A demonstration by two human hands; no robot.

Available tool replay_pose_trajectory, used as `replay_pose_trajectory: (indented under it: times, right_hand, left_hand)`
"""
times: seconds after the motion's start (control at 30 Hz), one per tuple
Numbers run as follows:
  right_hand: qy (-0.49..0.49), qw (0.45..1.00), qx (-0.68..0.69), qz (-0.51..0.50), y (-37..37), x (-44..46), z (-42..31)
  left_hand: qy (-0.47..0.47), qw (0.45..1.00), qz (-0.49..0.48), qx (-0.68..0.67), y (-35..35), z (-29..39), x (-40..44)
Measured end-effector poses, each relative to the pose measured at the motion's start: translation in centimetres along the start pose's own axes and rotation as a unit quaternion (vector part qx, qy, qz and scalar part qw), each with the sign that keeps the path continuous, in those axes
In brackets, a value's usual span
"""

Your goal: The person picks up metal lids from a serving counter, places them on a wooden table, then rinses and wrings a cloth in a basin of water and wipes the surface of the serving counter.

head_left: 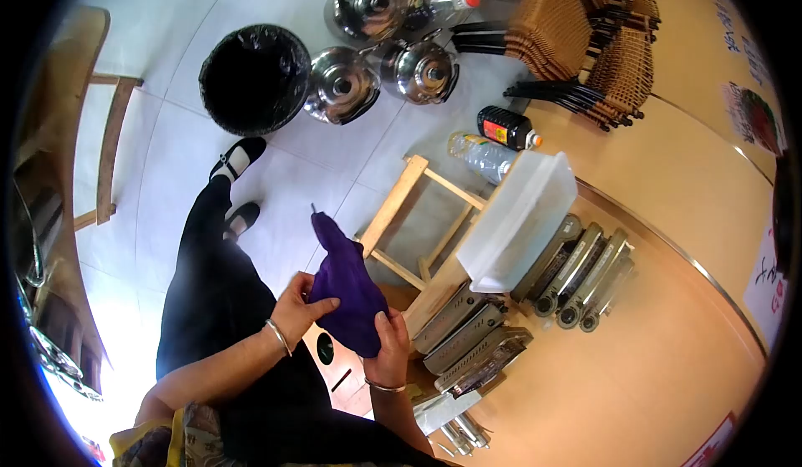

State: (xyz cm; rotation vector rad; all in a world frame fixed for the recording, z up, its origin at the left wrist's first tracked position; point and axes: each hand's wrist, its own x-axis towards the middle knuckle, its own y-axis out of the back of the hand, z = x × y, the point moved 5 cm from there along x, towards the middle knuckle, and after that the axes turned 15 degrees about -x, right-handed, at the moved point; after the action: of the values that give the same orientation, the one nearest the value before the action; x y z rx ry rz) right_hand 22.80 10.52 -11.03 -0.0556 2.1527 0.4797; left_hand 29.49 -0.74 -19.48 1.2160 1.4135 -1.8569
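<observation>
A dark purple cloth is stretched between my two hands, in front of my body. My left hand pinches its left side, the thumb lying on top and the fingers closed beneath. On the lower right edge my right hand grips the cloth, thumb uppermost. The cloth's far end narrows, and a thin metal tip sticks out of it. What else is inside the cloth is hidden. Each wrist wears a silver bangle.
A black-lined bin and several metal kettles stand on the floor ahead. To the right are a wooden stool, a translucent plastic tub, bottles, metal appliances and stacked woven chairs. A wooden chair stands left.
</observation>
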Motion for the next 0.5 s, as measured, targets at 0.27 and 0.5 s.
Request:
replay_pose_trajectory:
  times: [0.27,0.5]
  right_hand:
    - [0.323,0.845,-0.406,-0.130,-2.4,-10.6,-11.3]
    - [0.278,0.769,0.305,-0.488,1.9,-19.1,-16.5]
  left_hand:
    - [-0.064,0.917,-0.279,0.279,-8.3,1.6,-5.0]
    - [0.023,0.755,-0.469,0.457,-17.8,-2.3,-11.9]
